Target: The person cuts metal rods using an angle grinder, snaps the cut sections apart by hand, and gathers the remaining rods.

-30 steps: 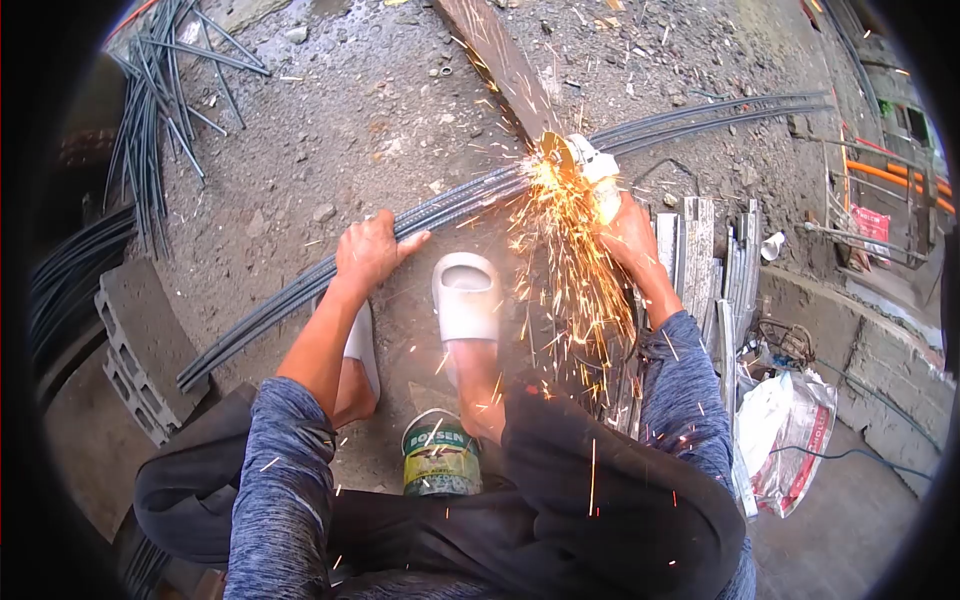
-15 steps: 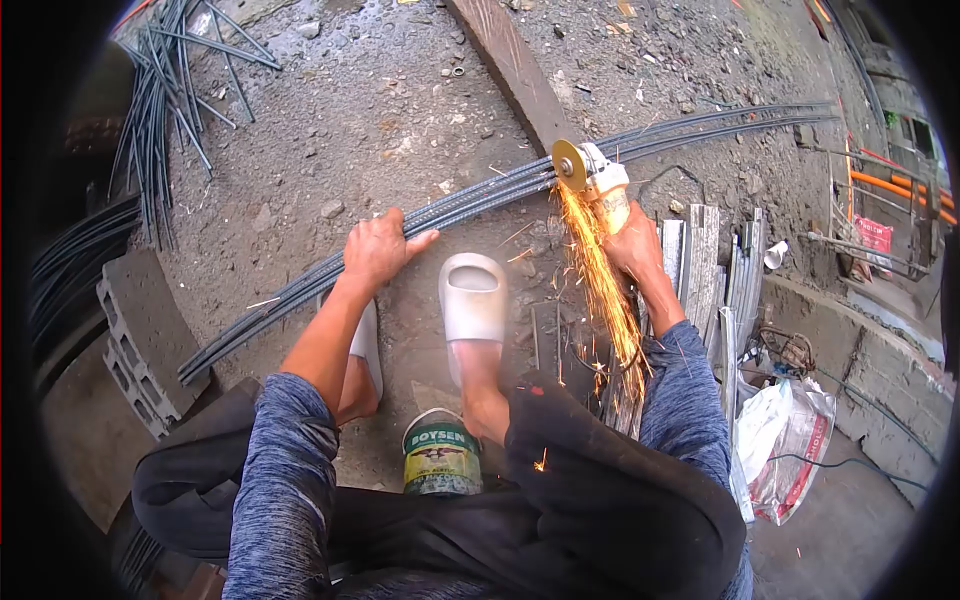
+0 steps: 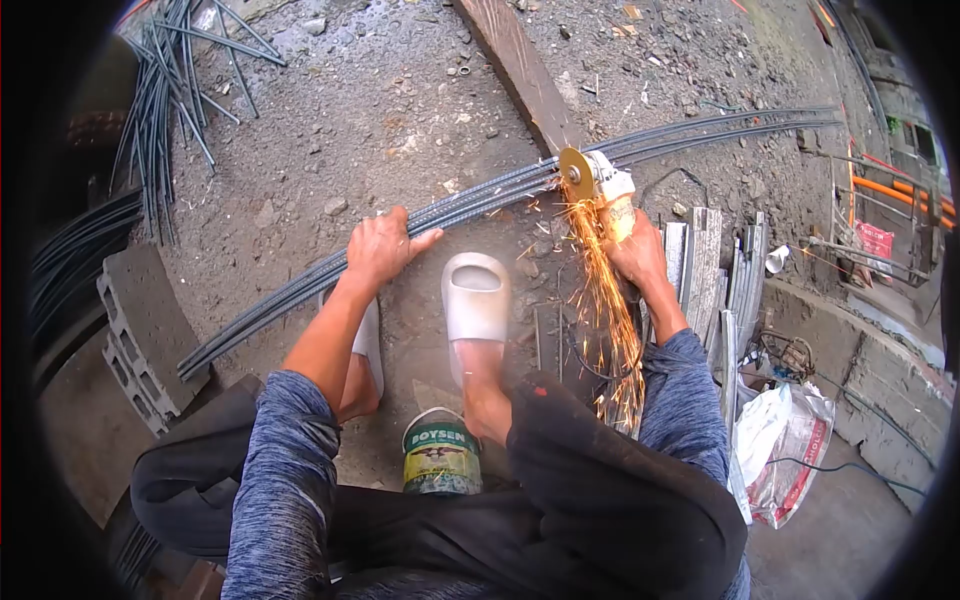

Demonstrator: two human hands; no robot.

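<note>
A bundle of long ribbed steel rods (image 3: 475,202) runs across the ground in front of my feet. My left hand (image 3: 380,250) is closed over the bundle, its thumb sticking out to the right. In my right hand (image 3: 640,258) is an angle grinder (image 3: 613,188) with a yellowish cutting disc (image 3: 575,173), whose edge meets the rods. Orange sparks (image 3: 605,300) stream down from that contact, past my right forearm. Under the rods by the disc lies the end of a wooden plank (image 3: 515,75).
A Boysen paint can (image 3: 441,465) stands between my legs, behind my slippered feet. Hollow blocks (image 3: 145,330) and cut rods (image 3: 165,110) lie at left. Metal channels (image 3: 705,260), a torn sack (image 3: 790,450) and a cable (image 3: 850,463) are on the right.
The grinder and my right hand have shifted slightly right and down in view. Sparks still fly. My left hand stays on the rods.
</note>
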